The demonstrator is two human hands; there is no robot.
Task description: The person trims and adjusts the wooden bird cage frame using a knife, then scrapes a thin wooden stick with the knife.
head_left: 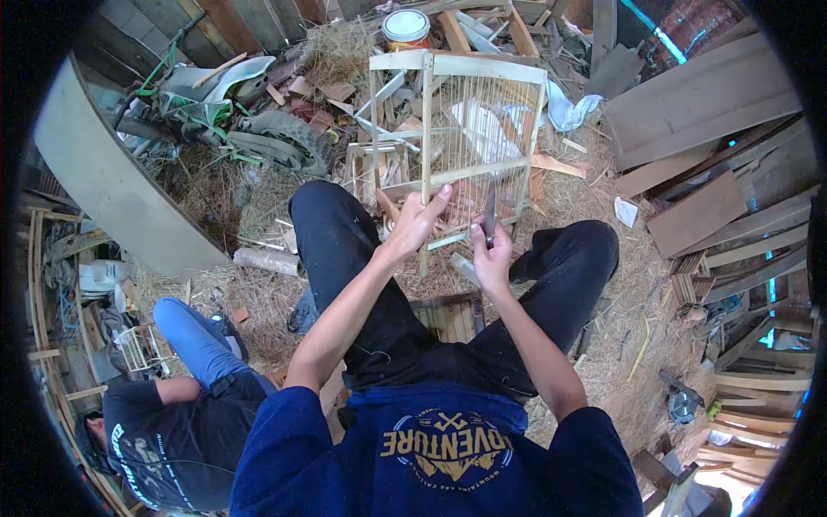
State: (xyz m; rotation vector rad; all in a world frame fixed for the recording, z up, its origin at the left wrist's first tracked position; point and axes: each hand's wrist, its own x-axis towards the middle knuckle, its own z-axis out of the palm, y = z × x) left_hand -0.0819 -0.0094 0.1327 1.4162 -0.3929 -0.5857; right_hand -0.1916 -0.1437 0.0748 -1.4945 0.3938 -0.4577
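Observation:
A light wooden cage frame (427,112) with thin upright bars stands in front of me, between and beyond my knees. My left hand (415,226) is closed around its near corner post, low down, with the thumb along the wood. In my right hand (493,254) is a knife (491,207), its blade pointing up and away from me, close to the bars and the lower rail. Whether the blade touches the wood I cannot tell. Part of the cage's lower end is hidden behind my hands.
Another person (185,431) sits at my left. Behind the cage are a paint can (406,29), wood scraps and a motorcycle (233,112). A curved panel (112,172) leans at left. Boards (698,95) are stacked at right, with a circular saw (680,403) on the straw-covered ground.

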